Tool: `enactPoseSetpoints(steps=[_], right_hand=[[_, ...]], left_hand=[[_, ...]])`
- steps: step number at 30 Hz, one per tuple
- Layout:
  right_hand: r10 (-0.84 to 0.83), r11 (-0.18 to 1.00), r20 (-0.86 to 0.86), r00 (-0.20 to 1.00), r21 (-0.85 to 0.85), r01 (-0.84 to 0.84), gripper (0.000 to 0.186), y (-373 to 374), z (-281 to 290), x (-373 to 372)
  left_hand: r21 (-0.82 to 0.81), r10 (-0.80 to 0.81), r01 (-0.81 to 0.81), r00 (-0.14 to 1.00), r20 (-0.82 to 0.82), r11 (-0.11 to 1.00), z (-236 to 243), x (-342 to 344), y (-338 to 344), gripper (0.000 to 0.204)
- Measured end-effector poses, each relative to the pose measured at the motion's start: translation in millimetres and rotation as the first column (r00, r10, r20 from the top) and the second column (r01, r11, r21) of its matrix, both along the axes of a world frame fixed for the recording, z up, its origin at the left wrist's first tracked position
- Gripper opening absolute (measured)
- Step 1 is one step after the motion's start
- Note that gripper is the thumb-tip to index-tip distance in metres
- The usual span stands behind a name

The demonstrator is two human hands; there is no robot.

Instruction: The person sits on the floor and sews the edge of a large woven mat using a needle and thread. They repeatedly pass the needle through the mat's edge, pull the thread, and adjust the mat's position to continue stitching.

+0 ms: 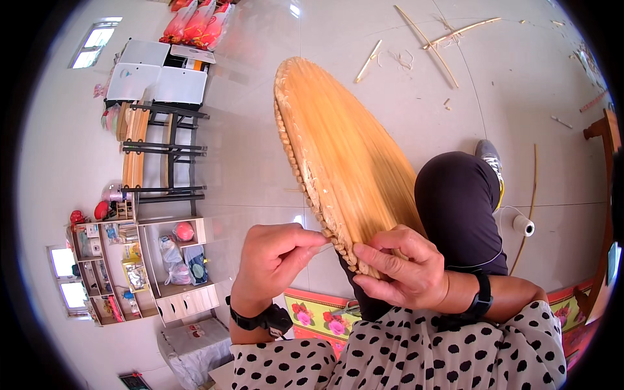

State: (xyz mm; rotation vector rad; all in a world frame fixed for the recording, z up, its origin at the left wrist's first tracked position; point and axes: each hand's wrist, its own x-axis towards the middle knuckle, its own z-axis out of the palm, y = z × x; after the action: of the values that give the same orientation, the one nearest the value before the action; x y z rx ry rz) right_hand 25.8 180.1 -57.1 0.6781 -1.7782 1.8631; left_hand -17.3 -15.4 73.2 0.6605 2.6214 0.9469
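Tan plant-fibre panel (pixel 344 143), long and tapered to a rounded far tip, extends forward from the wearer above the tiled floor (pixel 253 169), its right margin beside the dark-trousered knee (pixel 458 208). Left hand (pixel 273 260): grip narrow, thumb and forefinger pinched together at the knotted edge (pixel 299 170); whether a strand lies between them cannot be told. Right hand (pixel 413 270): grip holding the near end of the panel, thumb on the upper face. Step in hand, as judged: working the knots at the near end of that edge. The next move appears to call for a steady right grip, precise fingertip control on the left and enough slack in the white thread (pixel 503 237), which leads from the spool (pixel 523 225) past the leg; its far end cannot be traced.
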Motion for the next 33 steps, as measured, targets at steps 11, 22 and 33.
enactPoseSetpoints(steps=[11, 22, 33], right_hand=[[-0.018, 1.0, -0.035, 0.999, -0.025, 0.017, 0.041, -2, -3, -2], [0.021, 0.998, -0.019, 1.0, -0.053, -0.022, 0.047, -3, -2, -1], [0.029, 0.999, 0.011, 1.0, -0.013, -0.029, 0.045, -3, -2, 0]], left_hand=[[0.101, 0.12, -0.133, 0.985, 0.127, 0.986, -5, 6, 5, 0.008], [0.12, 0.227, -0.25, 0.958, 0.177, 0.961, -9, 11, 8, 0.004], [0.031, 0.292, -0.298, 0.949, 0.117, 0.954, -6, 17, 17, 0.005]])
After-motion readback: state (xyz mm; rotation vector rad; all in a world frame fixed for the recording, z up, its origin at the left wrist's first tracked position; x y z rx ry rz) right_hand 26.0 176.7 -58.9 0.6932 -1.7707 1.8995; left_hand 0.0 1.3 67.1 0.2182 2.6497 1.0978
